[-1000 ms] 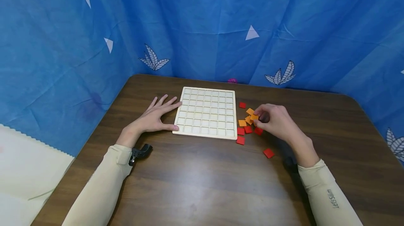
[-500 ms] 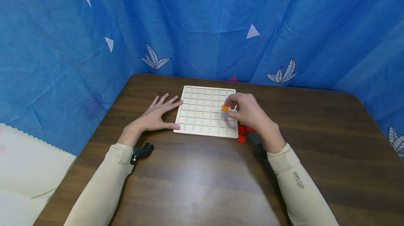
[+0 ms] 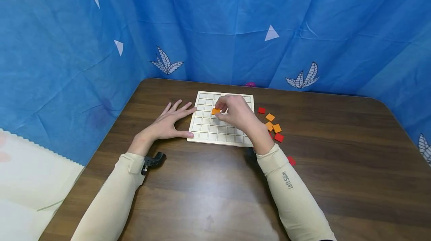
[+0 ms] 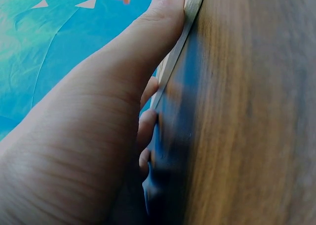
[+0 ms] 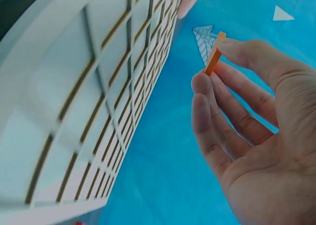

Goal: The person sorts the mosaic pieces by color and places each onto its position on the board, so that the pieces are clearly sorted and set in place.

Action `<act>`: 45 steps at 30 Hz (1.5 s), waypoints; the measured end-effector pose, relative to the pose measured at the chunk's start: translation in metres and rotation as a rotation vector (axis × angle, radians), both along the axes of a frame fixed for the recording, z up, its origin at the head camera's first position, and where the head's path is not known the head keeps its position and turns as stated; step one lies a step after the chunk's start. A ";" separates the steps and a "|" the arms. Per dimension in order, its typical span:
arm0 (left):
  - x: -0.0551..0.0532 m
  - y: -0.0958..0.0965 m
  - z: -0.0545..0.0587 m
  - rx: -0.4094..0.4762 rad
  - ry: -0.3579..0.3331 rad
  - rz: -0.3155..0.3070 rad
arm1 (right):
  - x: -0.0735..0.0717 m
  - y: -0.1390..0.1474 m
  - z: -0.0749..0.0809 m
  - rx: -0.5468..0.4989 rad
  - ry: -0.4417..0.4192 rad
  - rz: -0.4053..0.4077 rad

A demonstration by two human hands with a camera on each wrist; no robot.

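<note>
A pale wooden grid board (image 3: 202,132) of square cells lies on the table, toward the back. My right hand (image 3: 237,112) is over the board and pinches a flat orange square tile (image 3: 215,111) between thumb and fingers. In the right wrist view the orange tile (image 5: 215,54) is seen nearly edge-on, apart from the grid board (image 5: 74,106). My left hand (image 3: 166,123) lies spread at the board's left side, thumb and index fingertip at its edge. The left wrist view shows the thumb (image 4: 165,8) on the board's rim (image 4: 173,59).
Right of the board lie several loose tiles, among them an orange tile (image 3: 270,117), a red tile (image 3: 261,110) and another red tile (image 3: 279,137). The right forearm partly covers a red tile (image 3: 291,161). A blue curtain (image 3: 215,27) hangs behind the brown table (image 3: 202,192).
My right hand took an orange tile from the loose pile and carried it left over the board. The left hand has stayed at the board's left edge.
</note>
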State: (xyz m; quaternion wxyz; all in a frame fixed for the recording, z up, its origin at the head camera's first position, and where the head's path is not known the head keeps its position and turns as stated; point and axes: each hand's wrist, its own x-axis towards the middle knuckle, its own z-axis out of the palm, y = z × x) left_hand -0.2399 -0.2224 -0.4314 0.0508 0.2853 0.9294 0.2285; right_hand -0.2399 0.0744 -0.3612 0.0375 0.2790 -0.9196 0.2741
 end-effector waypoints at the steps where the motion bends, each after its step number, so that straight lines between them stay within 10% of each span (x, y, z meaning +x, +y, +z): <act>1: 0.000 0.001 0.000 0.000 -0.001 0.000 | 0.000 -0.003 0.000 0.003 -0.004 0.001; 28: -0.001 0.007 0.000 0.014 0.002 -0.016 | 0.005 -0.032 -0.032 0.098 -0.022 0.042; 45: 0.002 0.001 0.000 0.009 0.000 0.000 | 0.015 0.008 -0.015 0.051 0.032 -0.049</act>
